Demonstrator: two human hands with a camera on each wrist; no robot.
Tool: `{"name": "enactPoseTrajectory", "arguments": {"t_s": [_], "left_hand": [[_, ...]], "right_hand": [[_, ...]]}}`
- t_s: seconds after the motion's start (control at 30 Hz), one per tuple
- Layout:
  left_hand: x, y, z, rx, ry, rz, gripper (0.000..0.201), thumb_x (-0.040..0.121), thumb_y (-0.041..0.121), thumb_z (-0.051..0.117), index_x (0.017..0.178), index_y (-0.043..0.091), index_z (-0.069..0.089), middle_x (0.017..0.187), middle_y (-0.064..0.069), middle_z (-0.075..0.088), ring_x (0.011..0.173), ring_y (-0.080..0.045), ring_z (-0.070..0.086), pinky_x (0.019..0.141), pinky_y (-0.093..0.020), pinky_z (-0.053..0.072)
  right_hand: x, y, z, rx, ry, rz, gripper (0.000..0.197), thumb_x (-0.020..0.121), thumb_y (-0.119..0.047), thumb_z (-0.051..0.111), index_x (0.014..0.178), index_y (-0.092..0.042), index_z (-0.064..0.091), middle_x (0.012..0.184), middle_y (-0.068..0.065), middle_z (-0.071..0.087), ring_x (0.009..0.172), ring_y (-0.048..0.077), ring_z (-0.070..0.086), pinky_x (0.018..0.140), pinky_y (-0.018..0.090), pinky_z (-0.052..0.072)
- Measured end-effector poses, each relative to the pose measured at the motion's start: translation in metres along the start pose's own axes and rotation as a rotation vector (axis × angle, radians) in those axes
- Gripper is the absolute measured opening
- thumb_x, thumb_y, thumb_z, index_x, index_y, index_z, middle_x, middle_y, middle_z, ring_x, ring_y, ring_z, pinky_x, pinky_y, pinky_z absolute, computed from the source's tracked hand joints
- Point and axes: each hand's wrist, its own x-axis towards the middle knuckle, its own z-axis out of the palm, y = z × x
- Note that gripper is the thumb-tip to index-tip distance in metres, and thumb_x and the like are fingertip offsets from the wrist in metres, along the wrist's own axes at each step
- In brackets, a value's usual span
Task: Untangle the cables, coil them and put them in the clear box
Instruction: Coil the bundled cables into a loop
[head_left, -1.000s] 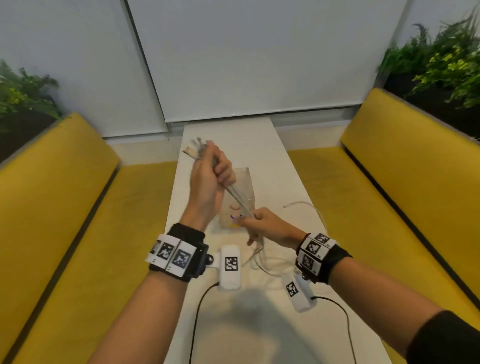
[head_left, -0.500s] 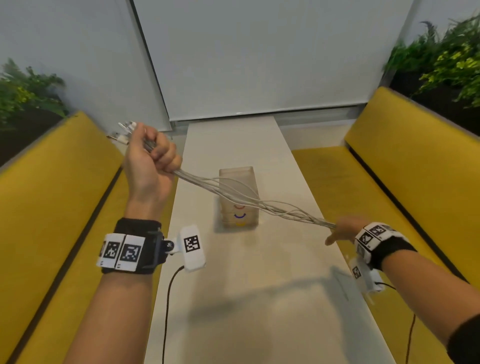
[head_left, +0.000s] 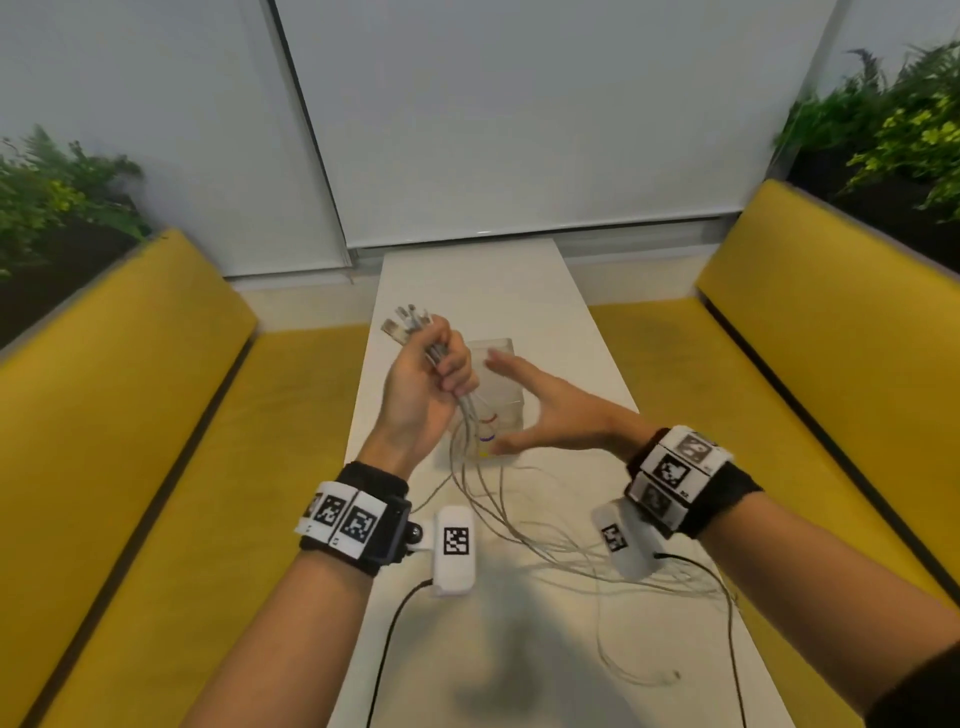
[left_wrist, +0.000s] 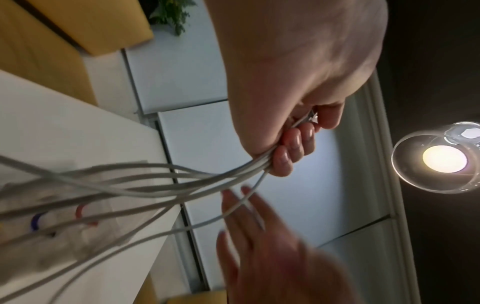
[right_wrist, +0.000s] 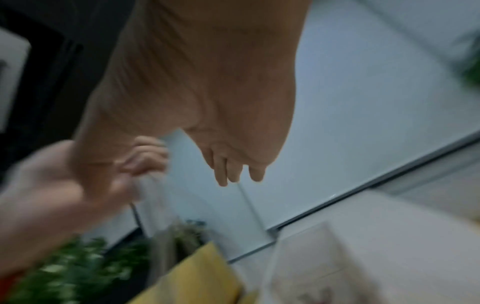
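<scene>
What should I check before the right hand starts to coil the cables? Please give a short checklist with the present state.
1. Left hand has firm grip on the cables near their plugs: ok.
2. Right hand free, fingers straight: ok.
3. Loose cable ends lie on the table, none over the edge: cannot tell.
4. Cables untangled: cannot tell.
5. Clear box within reach behind the hands: ok.
6. Cables coiled: not ok.

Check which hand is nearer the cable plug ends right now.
Left. The left hand grips the cables just below the plug ends; the right hand is open beside the bundle, further off.
</scene>
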Motion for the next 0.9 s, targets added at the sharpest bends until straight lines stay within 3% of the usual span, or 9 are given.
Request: {"name": "enactPoseTrajectory", "arguments": {"t_s": [0.1,0.2,0.3,0.47,0.53,0.6,0.7,0.83,0.9], "left_hand": [[-0.002,-0.004,0.006,0.006,-0.036,-0.016,0.025,0.102,0.018,0.037,0.077,0.019,0.041,0.067,-0.003,0.017,0.058,-0.016,0.013,0.057,-0.032,0.015],[-0.004,0.004,0.001,-0.024,-0.066,-0.025,0.023,0.099,0.018,0.039,0.076,0.018,0.037,0.065,-0.003,0.016,0.056,-0.015,0.013,0.056,-0.032,0.013],[-0.01,0.018,-0.001,-0.137,-0.147,-0.066,0.027,0.096,0.021,0.041,0.07,0.019,0.032,0.056,0.002,0.017,0.049,-0.012,0.013,0.048,-0.029,0.012],[-0.026,0.035,0.012,-0.025,-0.367,-0.281,0.043,0.08,0.031,0.072,0.058,0.025,0.036,0.047,0.007,0.018,0.039,-0.01,0.013,0.037,-0.021,0.013],[-0.037,0.022,0.019,0.25,-0.401,-0.414,0.044,0.086,0.029,0.07,0.05,0.026,0.044,0.042,0.011,0.025,0.033,-0.006,0.02,0.037,-0.017,0.016],[-0.047,0.006,0.021,0.541,-0.457,-0.533,0.045,0.096,0.028,0.061,0.053,0.027,0.049,0.042,0.011,0.032,0.034,-0.005,0.025,0.036,-0.018,0.018],[-0.052,-0.012,0.014,0.961,-0.525,-0.659,0.042,0.098,0.042,0.059,0.066,0.025,0.039,0.05,0.007,0.033,0.043,-0.011,0.026,0.042,-0.025,0.021],[-0.048,-0.025,0.007,1.363,-0.481,-0.646,0.035,0.102,0.051,0.045,0.104,0.018,0.057,0.093,-0.004,0.061,0.076,-0.021,0.054,0.058,-0.015,0.038],[-0.042,-0.034,-0.004,1.335,-0.428,-0.6,0.034,0.105,0.049,0.038,0.123,0.023,0.05,0.123,0.002,0.055,0.102,-0.013,0.053,0.077,-0.009,0.037]], "right_hand": [[0.013,-0.027,0.027,0.279,-0.034,-0.142,0.077,0.081,-0.003,0.076,0.146,-0.007,0.034,0.138,0.002,0.052,0.13,0.017,0.051,0.11,0.034,0.043],[0.013,-0.025,0.04,0.395,-0.058,-0.068,0.013,0.091,-0.008,0.065,0.104,-0.006,0.061,0.085,0.007,0.06,0.074,0.02,0.058,0.069,0.022,0.053],[0.011,-0.02,0.05,0.241,-0.088,0.02,0.046,0.086,-0.043,0.067,0.068,-0.004,0.052,0.058,0.012,0.044,0.049,0.017,0.042,0.05,0.022,0.041],[0.02,0.007,0.051,-0.017,-0.085,0.095,0.061,0.08,-0.058,0.07,0.07,-0.001,0.05,0.061,0.018,0.043,0.051,0.019,0.043,0.05,0.029,0.04],[0.024,0.009,0.037,-0.143,-0.103,0.133,0.044,0.083,-0.047,0.073,0.08,-0.004,0.062,0.074,0.021,0.057,0.065,0.026,0.05,0.067,0.039,0.049],[0.02,-0.001,0.016,-0.264,-0.162,0.187,0.019,0.084,-0.021,0.072,0.094,-0.006,0.069,0.083,0.012,0.062,0.071,0.02,0.051,0.076,0.033,0.046],[0.019,-0.006,-0.004,-0.426,-0.267,0.174,0.02,0.077,-0.012,0.074,0.061,-0.015,0.063,0.06,0.001,0.057,0.056,0.012,0.042,0.059,0.027,0.037],[0.022,-0.004,-0.015,-0.387,-0.396,0.269,0.013,0.089,-0.018,0.067,0.082,-0.012,0.059,0.059,-0.003,0.05,0.046,0.011,0.037,0.044,0.023,0.032],[0.02,-0.003,-0.019,-0.325,-0.416,0.304,0.008,0.095,-0.018,0.06,0.096,-0.01,0.058,0.068,0.003,0.053,0.05,0.013,0.041,0.046,0.024,0.037]]}}
